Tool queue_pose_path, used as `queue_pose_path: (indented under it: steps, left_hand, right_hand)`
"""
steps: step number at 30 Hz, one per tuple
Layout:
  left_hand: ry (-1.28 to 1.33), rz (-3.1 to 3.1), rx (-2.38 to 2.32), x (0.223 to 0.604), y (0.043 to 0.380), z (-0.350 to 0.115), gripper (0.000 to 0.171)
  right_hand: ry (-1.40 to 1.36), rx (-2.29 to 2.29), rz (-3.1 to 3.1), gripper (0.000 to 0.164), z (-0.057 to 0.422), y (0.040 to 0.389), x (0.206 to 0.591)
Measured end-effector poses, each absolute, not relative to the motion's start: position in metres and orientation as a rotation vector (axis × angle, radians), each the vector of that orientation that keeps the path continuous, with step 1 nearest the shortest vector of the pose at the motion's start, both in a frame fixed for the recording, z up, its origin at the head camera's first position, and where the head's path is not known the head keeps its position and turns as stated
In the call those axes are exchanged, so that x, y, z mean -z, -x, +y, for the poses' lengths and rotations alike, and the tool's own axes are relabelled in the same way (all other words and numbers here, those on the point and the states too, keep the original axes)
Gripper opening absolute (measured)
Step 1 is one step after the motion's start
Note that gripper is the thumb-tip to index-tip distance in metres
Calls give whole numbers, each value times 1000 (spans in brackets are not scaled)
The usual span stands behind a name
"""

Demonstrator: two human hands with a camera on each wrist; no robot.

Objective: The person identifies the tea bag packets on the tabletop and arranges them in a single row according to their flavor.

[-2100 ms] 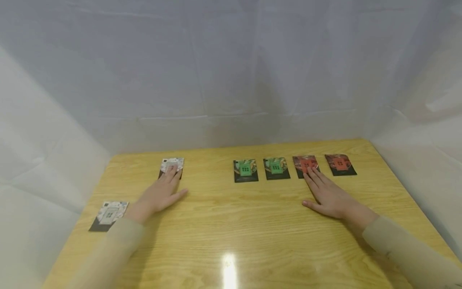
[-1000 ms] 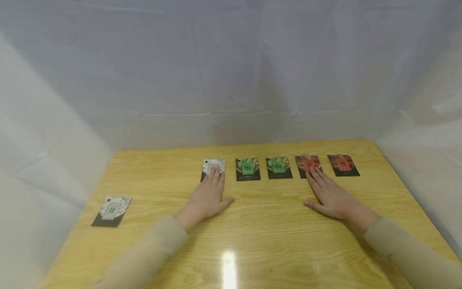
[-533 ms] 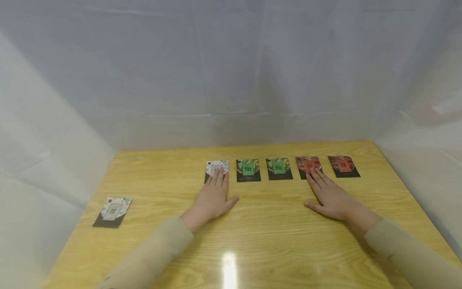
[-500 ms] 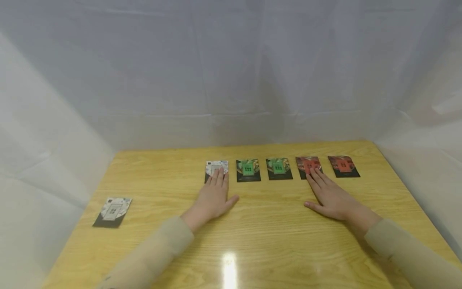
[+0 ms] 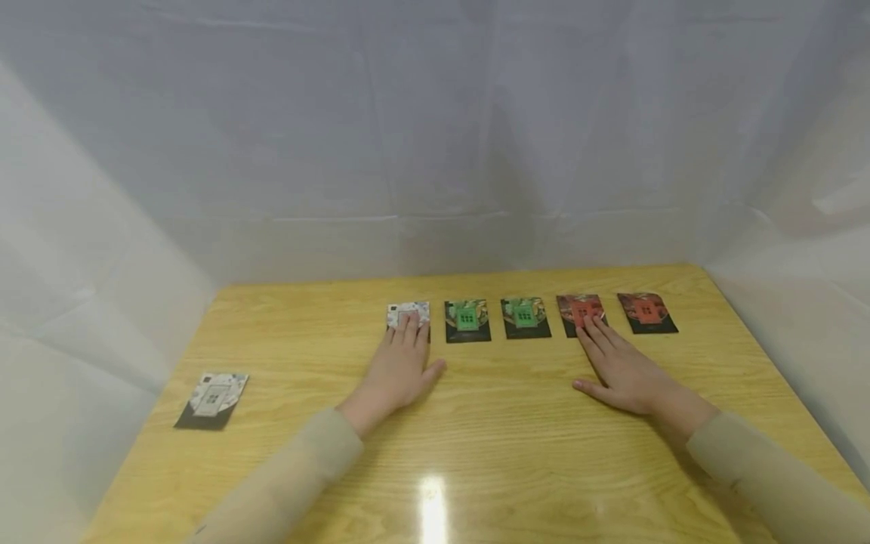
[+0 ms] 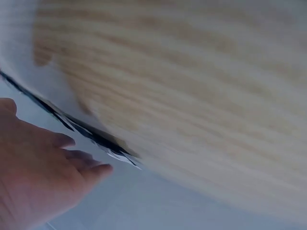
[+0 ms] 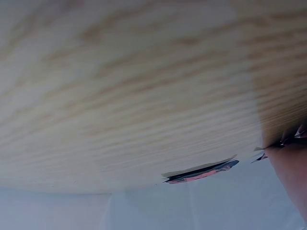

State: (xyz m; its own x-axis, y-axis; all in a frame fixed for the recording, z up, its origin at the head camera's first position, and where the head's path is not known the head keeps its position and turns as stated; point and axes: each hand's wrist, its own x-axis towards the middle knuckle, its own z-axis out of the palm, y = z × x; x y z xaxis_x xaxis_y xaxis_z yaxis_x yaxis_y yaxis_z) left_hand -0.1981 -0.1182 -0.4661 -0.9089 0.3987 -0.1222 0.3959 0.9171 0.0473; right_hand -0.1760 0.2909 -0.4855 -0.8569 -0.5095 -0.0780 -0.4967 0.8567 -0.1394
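My left hand lies palm down, its straight fingertips resting on a white and black packet whose lower part they cover. To the right of that packet are two green and black packets, flat in the same row. My right hand rests straight fingertips on the lower edge of a red and black packet. Another red packet ends the row on the right. In the left wrist view, the left hand's fingers reach towards thin dark packet edges.
A second white and black packet lies slightly turned near the left edge of the wooden table. White sheeting hangs behind the table and along both sides. A bright reflection shows near the front.
Over two seconds my left hand slid the white packet rightward until it sat beside the green ones. Since half a second ago its fingers shifted slightly forward on it. The right hand stays put.
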Motion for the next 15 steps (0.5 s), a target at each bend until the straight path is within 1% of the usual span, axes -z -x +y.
queue_pose_path:
  steps: [7,15]
  left_hand:
    - [-611,3018,-100,465,195,-150,78]
    - [-480,3105,-142,471,189,-205,74]
  right_hand:
    - [792,180,2912,94,291,176,486]
    - [802,161,2921,94,291,178,487]
